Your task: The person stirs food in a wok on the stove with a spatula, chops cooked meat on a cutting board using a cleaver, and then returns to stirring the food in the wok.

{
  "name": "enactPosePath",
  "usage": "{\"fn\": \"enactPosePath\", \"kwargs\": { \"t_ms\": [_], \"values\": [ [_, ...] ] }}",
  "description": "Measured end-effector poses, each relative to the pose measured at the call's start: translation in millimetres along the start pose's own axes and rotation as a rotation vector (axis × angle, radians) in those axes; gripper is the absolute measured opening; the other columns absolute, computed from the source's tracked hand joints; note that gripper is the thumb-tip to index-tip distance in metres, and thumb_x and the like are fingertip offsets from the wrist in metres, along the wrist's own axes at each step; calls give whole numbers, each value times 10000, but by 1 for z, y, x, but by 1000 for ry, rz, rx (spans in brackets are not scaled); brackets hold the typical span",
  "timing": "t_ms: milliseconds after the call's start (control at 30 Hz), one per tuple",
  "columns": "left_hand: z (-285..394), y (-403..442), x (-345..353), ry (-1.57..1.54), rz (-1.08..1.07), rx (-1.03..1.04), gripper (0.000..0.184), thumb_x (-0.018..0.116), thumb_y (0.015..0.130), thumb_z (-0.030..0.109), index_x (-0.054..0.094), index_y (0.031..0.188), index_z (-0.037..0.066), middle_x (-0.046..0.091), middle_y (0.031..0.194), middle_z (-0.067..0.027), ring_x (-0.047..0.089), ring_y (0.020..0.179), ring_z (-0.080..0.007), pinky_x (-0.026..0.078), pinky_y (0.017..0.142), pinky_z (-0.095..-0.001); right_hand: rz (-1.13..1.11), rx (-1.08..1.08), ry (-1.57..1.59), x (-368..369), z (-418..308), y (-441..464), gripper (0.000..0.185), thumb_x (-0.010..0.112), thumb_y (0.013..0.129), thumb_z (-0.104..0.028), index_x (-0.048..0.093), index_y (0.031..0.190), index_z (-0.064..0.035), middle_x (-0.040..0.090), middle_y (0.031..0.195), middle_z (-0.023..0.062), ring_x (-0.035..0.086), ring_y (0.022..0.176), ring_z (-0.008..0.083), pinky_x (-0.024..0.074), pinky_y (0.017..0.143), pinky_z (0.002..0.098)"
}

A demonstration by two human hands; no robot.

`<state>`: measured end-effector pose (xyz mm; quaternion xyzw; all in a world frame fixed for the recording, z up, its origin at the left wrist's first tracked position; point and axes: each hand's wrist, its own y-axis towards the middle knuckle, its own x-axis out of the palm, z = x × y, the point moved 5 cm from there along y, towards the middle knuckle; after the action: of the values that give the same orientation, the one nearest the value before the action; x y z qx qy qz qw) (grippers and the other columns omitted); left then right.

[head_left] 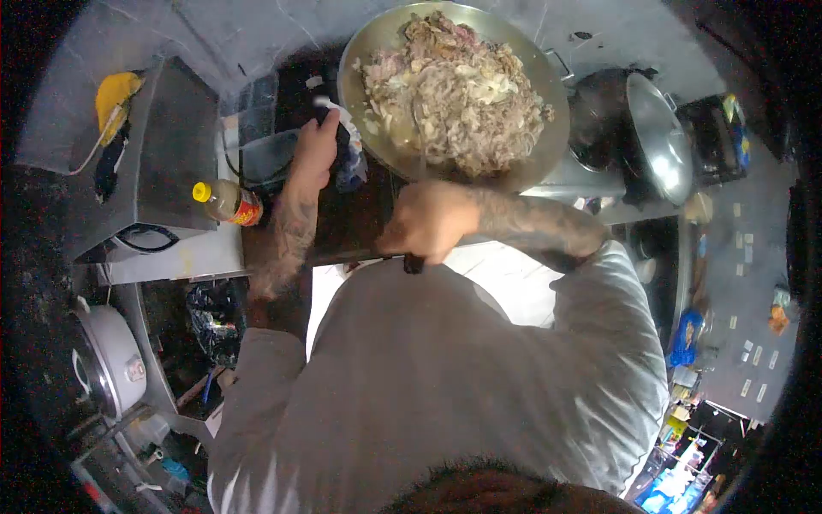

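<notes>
A large round metal pan (556, 128) at the top centre is heaped with shredded, pale brown food (479, 103). My right hand (432, 221), slightly blurred, is wrapped round the dark-ended handle of a long utensil just below the pan. The utensil's thin metal shaft runs up into the food. To the left of the pan, my left hand (317, 150) is closed round a small dark object with a pale tip, which I cannot identify. A crumpled white and blue cloth or wrapper (351, 154) lies between that hand and the pan.
A yellow-capped bottle (227, 204) stands left of my left forearm, beside a grey metal box (167, 146) with a yellow item (116, 103) on it. A shiny domed lid (659, 141) is at the right. A white cooker (111, 360) sits at the lower left.
</notes>
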<state>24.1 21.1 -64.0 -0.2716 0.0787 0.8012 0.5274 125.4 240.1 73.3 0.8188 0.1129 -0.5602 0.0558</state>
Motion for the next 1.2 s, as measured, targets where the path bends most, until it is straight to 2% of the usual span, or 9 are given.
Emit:
{"fn": "enactPosePath", "kwargs": {
  "t_ms": [67, 200, 267, 433, 533, 867, 1000, 1067, 1200],
  "values": [
    [7, -18, -1, -352, 30, -125, 702, 580, 896, 509, 519, 1258, -89, 558, 1281, -231, 596, 1076, -327, 454, 880, -396, 5, -19, -118, -15, -9, -16, 285, 687, 611, -192, 606, 860, -80, 622, 700, 74, 639, 654, 297, 506, 550, 420],
    [48, -55, -10, -774, -136, -229, 611, 591, 910, 468, 546, 1230, -51, 617, 1186, -162, 607, 997, -263, 454, 853, -363, 354, -76, 301, -103, -1, -70, 137, 656, 723, -162, 595, 782, -54, 563, 618, 66, 577, 535, 270, 474, 503, 377],
    [44, -45, -11, -610, -39, -219, 491, 593, 925, 419, 590, 1158, -14, 641, 1051, -107, 591, 889, -208, 459, 810, -342, 596, 56, 306, -140, 6, -116, 303, 626, 642, -114, 636, 930, -22, 622, 707, 118, 627, 634, 255, 490, 555, 369],
    [30, -40, -6, -637, -21, -197, 399, 588, 940, 380, 629, 1083, 9, 634, 957, -57, 577, 822, -181, 454, 750, -338, 1296, 85, 787, -150, 24, -214, 107, 551, 716, -96, 509, 810, -66, 433, 554, 14, 437, 460, 172, 372, 471, 344],
    [41, -45, -11, -626, -37, -174, 379, 583, 942, 370, 624, 1098, 27, 637, 953, -50, 584, 832, -168, 450, 738, -327, 1243, -139, 781, -160, 6, -235, 124, 513, 806, -114, 477, 918, -77, 322, 496, -19, 320, 441, 122, 278, 452, 313],
    [21, -25, 1, -695, -149, -202, 364, 579, 944, 356, 607, 1095, 26, 643, 943, -59, 603, 799, -166, 468, 687, -327, 1299, -101, 734, -166, -45, -279, 100, 474, 866, -126, 531, 932, -78, 404, 560, -38, 337, 437, 84, 313, 480, 259],
    [34, -33, -7, -655, -110, -166, 367, 577, 947, 342, 602, 1115, 17, 655, 996, -71, 623, 869, -175, 480, 756, -324, 1441, -170, 726, -146, -48, -313, 105, 468, 847, -118, 494, 948, -104, 362, 516, -39, 346, 437, 115, 326, 463, 301],
    [26, -28, -5, -631, -145, -212, 382, 571, 950, 341, 592, 1137, 9, 655, 1023, -76, 623, 884, -175, 478, 777, -322, 1717, 88, 672, -119, -35, -303, 40, 471, 840, -131, 457, 875, -121, 278, 499, -42, 273, 435, 115, 295, 452, 307],
    [49, -41, -14, -538, -75, -215, 389, 569, 950, 337, 585, 1139, -2, 655, 1032, -84, 625, 899, -179, 475, 786, -326, 1988, -5, 715, -77, 15, -266, 52, 453, 861, -149, 486, 825, -133, 221, 484, -40, 253, 417, 119, 266, 426, 304]
  ]
}}
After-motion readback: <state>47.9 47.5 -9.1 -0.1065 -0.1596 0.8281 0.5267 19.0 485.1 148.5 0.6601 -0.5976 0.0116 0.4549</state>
